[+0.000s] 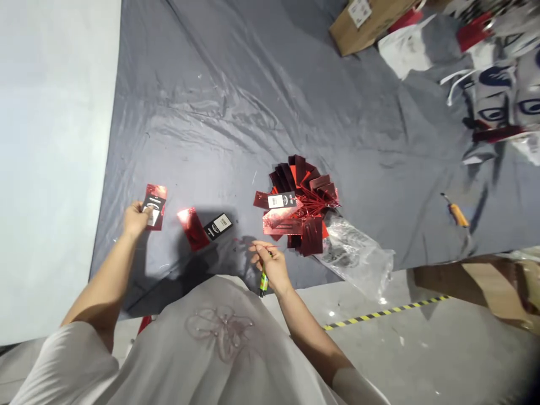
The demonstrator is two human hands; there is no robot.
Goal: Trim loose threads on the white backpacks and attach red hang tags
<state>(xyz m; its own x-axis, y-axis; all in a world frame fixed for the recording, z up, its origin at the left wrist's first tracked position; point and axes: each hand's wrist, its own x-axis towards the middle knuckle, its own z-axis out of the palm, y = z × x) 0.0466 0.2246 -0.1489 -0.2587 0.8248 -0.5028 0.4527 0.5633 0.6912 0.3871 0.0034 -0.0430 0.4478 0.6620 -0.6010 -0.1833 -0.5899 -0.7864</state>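
Grasped in the right hand (275, 270), fingers curled: a yellow-green tool (264, 281) (lighter or marker, hard to say). Left of those fingers, nearer them than the left hand (135, 220): 1 black tag (218, 226), long axis slanting away rightward, beside 1 red card (193, 229). Farther left, pinched in left fingers: 1 labelled foil card (156, 189). Beyond right fingers, rightward: a red bundle (312, 235).

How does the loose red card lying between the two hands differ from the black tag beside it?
Colour: the red card is shiny red, while the black tag is dark with a white label.
Size: the red card looks larger than the black tag.
Angle: the red card slants down toward the picture's right, the black tag up toward it.
Shared: both lie on the gray sheet, held by neither hand.
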